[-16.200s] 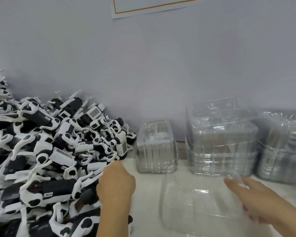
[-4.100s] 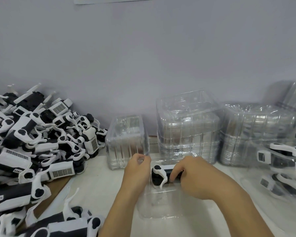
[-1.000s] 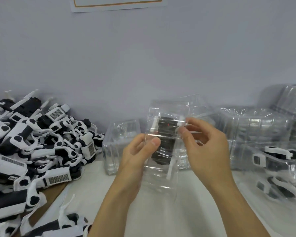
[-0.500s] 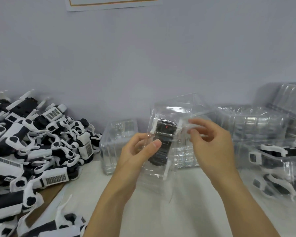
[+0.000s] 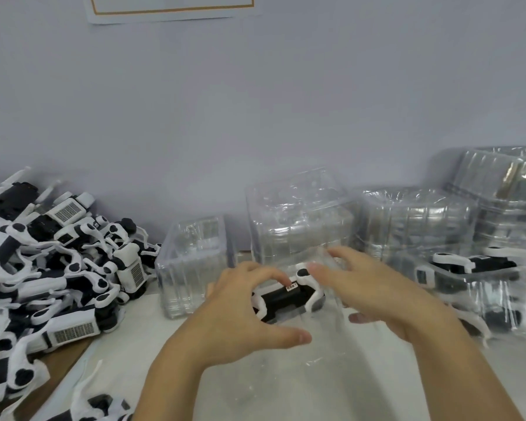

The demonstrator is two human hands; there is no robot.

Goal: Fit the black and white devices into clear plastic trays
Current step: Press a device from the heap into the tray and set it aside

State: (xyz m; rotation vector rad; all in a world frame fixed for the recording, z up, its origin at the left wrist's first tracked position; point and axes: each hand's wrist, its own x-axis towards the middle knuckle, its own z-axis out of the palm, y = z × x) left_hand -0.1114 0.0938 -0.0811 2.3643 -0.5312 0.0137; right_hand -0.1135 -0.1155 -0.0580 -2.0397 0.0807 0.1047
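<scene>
A black and white device (image 5: pixel 286 297) lies flat inside a clear plastic tray (image 5: pixel 319 347) low over the white table. My left hand (image 5: pixel 240 317) grips the tray's left end, with curled fingers on the device's top and the thumb on the near side. My right hand (image 5: pixel 377 296) is blurred, its fingers spread and fairly straight over the tray's right end, the thumb below. A big heap of loose devices (image 5: pixel 52 268) fills the left side. Filled clear trays (image 5: pixel 468 284) lie at the right.
Stacks of empty clear trays stand along the wall: a small stack (image 5: pixel 195 262), a taller one (image 5: pixel 298 220) behind my hands, and more (image 5: pixel 413 220) to the right. More loose devices (image 5: pixel 97 405) lie at the near left. A bare wooden patch (image 5: pixel 64 366) shows beside the white table surface.
Both hands have brought the tray with the device down from chest height to the table and turned it from upright to lying flat. My right hand's fingers have spread out.
</scene>
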